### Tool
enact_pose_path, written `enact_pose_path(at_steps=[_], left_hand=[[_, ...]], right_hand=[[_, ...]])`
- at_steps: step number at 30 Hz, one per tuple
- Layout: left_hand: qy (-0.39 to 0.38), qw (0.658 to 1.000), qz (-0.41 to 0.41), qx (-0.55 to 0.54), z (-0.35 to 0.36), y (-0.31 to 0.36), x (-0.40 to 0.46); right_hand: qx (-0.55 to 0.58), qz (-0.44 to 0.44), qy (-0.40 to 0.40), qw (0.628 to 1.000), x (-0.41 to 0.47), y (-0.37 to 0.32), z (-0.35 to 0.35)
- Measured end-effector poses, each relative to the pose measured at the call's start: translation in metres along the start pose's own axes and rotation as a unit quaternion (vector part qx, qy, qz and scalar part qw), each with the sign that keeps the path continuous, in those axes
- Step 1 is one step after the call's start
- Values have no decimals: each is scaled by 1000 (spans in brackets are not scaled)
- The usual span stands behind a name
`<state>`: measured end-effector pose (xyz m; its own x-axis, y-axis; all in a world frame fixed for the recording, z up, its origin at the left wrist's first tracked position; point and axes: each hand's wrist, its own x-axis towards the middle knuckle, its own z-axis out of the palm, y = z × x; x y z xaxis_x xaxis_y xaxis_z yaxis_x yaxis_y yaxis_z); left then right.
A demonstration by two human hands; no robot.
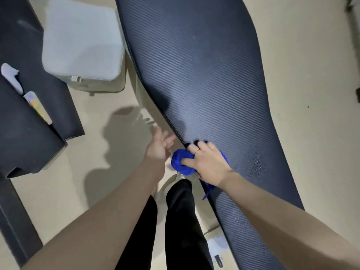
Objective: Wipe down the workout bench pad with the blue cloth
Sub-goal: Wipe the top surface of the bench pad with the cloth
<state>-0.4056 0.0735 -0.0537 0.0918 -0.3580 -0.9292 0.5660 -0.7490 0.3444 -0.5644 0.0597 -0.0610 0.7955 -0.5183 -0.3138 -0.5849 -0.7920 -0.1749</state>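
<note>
Your right hand (pixel 206 162) presses the blue cloth (pixel 182 162) against the near left edge of the workout bench pad (pixel 204 75), fingers curled over the bunched fabric and thumb tucked into it. A ring (pixel 197 152) shows on 1 finger of that hand. The cloth is wadded into a ball that bulges out past the pad's edge toward your left, and a loose tail of it hangs down below your wrist along the pad's side.

Your left hand (pixel 158 147) hovers just beside the pad's edge, fingers spread and relaxed, holding nothing and apart from the cloth.

The pad is dark with a fine diagonal weave, running long from the top of the view down past your right forearm. A patch of water droplets (pixel 257 164) sits on the pad just to the right of your right hand, and more beads lie further down near your forearm (these are small and hard to make out).

Below your hands, your legs in black trousers (pixel 181 221) stand on the pale floor (pixel 87 172), right next to the pad. To the left sits a light grey cushioned stool (pixel 81 39), and beyond it a dark surface (pixel 29 117) carrying a white crumpled item (pixel 11 76) and a small colourful packet (pixel 38 107).
</note>
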Motion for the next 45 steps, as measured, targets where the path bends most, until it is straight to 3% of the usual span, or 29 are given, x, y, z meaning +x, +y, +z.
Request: enact_pose_path(at_steps=[2, 5, 7, 13, 16, 20, 21, 25, 28, 29, 31, 34, 36, 39, 41, 43, 45], left_hand=[[-21, 999, -13, 30, -4, -4, 2], [-58, 997, -10, 40, -9, -9, 7], [-77, 997, -10, 21, -10, -10, 9], [-60, 997, 19, 47, -4, -16, -9], [-72, 996, 7, 56, 8, -21, -17], [-88, 988, 42, 120, 6, -35, -6], [-89, 986, 41, 135, 2, -37, -3], [-96, 983, 28, 153, -2, -36, -5], [-87, 983, 16, 160, 1, -35, -2], [-86, 981, 15, 173, 2, -38, 3], [-88, 969, 24, 230, 3, -41, 10], [-71, 963, 56, 254, 4, -53, 13], [-60, 970, 61, 227, 9, -63, 12], [-13, 981, 75, 180, 22, -71, 10], [30, 968, 99, 227, 34, -70, -5], [53, 949, 140, 279, 42, -77, -17], [48, 939, 157, 303, 47, -87, -20]], right_hand=[[4, 38, 28, 999, 17, 11, -5], [43, 195, 100, 975, 56, 22, -13], [71, 248, 122, 958, 58, 16, -7], [85, 151, 29, 984, -36, -20, 13], [59, 146, 34, 987, -27, -2, 12], [83, 369, 106, 920, 10, 31, 0], [79, 382, 118, 913, 11, 27, 0], [58, 259, 78, 961, -23, -23, 13], [56, 161, 22, 985, -43, -21, 14], [50, 159, 14, 986, -43, -9, 13], [56, 258, 18, 964, -38, 16, 5], [86, 453, 68, 885, -35, 44, 1], [77, 411, 75, 905, -37, 35, 3], [84, 236, 41, 967, -48, 2, 15], [77, 184, 28, 980, -53, 2, 16], [61, 204, 46, 976, -52, 23, 14], [69, 307, 80, 946, -48, 52, 9]])
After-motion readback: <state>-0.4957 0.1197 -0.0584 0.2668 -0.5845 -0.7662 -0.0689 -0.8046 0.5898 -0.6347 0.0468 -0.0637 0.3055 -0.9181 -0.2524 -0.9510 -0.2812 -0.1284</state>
